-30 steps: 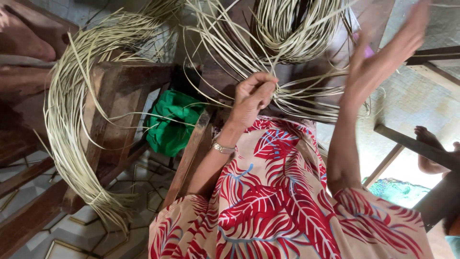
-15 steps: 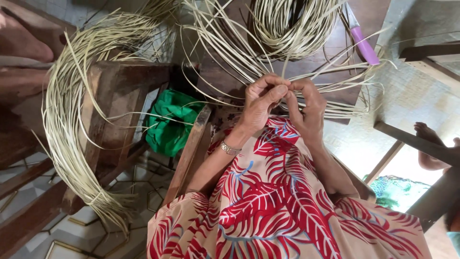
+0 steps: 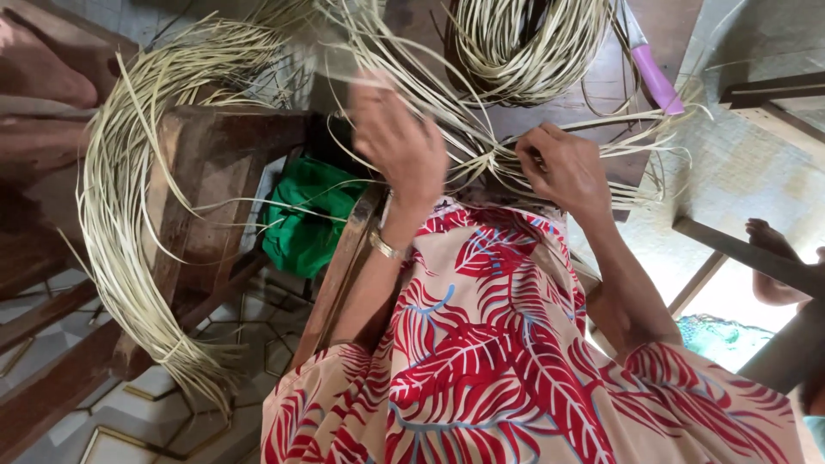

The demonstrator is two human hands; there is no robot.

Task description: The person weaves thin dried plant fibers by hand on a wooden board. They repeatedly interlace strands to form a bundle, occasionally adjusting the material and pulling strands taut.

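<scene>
Pale, thin rattan strands (image 3: 481, 150) were pinched in the right hand (image 3: 563, 167); the blurred left hand (image 3: 400, 142) lifted, fingers' grip unclear

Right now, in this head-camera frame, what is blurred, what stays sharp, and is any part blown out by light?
Head view: the left hand is smeared by motion blur, as are the pale cane strips near it; the right hand, red leaf-print dress and green cloth are sharp; the bright patch of floor at lower right is overexposed; the wooden frame sits in dim shade.
</scene>
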